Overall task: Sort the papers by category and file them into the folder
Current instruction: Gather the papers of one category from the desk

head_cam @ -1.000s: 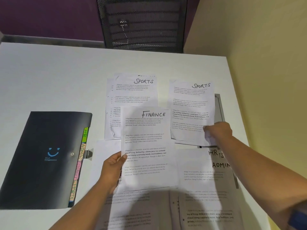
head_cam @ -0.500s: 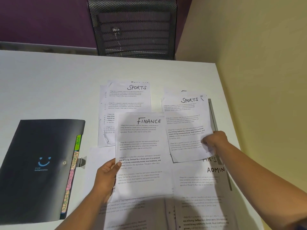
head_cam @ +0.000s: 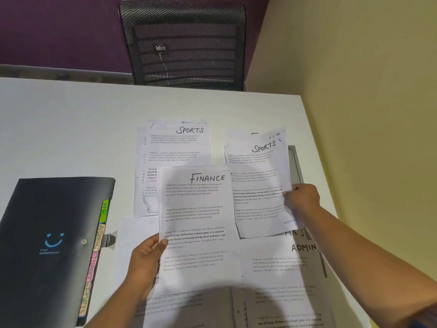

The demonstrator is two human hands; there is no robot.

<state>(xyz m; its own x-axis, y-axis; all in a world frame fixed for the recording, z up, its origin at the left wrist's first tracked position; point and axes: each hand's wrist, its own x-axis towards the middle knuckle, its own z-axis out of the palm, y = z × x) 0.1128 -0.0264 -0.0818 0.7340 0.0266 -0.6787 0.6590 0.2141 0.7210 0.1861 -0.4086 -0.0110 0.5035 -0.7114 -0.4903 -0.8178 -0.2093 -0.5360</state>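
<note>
My left hand grips the left edge of a sheet headed FINANCE, held above the other papers. My right hand pinches the right edge of a sheet headed SPORTS, which lies tilted over a stack at the right. Another SPORTS sheet tops a pile further back in the middle. A sheet headed ADMIN lies near the right edge, with HR lettering just above it. The black folder lies shut at the left, with coloured tabs reading HR, ADMIN, FINANCE and SPORTS along its right side.
More printed sheets lie at the near edge under my arms. A grey clipboard edge shows under the right stack. A black mesh chair stands behind the white table. A yellow wall runs along the right.
My right hand has drawn the SPORTS sheet nearer to me and tilted it, uncovering the sheet below. The FINANCE sheet stays in my left hand.
</note>
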